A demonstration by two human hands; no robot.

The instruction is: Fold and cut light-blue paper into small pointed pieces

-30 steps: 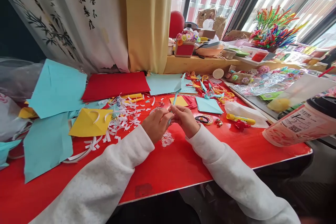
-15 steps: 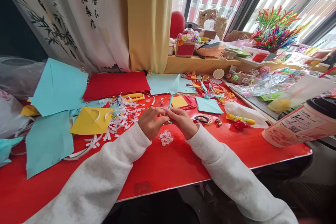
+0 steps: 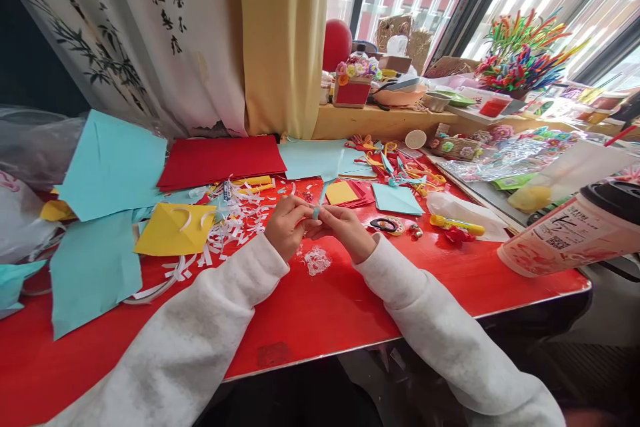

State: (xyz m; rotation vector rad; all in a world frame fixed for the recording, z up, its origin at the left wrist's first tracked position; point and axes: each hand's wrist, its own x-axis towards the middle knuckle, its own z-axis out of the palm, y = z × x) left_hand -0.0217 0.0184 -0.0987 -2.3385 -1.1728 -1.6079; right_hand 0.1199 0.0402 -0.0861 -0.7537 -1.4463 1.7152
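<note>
My left hand (image 3: 290,225) and my right hand (image 3: 346,228) meet over the middle of the red table (image 3: 320,320). Between their fingertips is a small light blue paper piece (image 3: 316,213), pinched from both sides. A thin light blue strip rises behind the fingers toward the blue sheets; most of the piece is hidden by the hands. Just below the hands lies a small heap of white shreds (image 3: 317,260). Beyond the right fingers is a stack of yellow and red paper squares (image 3: 342,193).
Blue sheets (image 3: 95,273), a yellow sheet (image 3: 175,230) and white paper scraps (image 3: 240,213) lie at left. Red paper (image 3: 223,163) is behind. At right are blue squares (image 3: 397,199), a yellow tube (image 3: 457,225) and a large cup (image 3: 565,230).
The light blue paper piece, upright with its pointed top showing before, is now tipped away and lower, mostly behind the fingers. Both hands remain together in nearly the same place.
</note>
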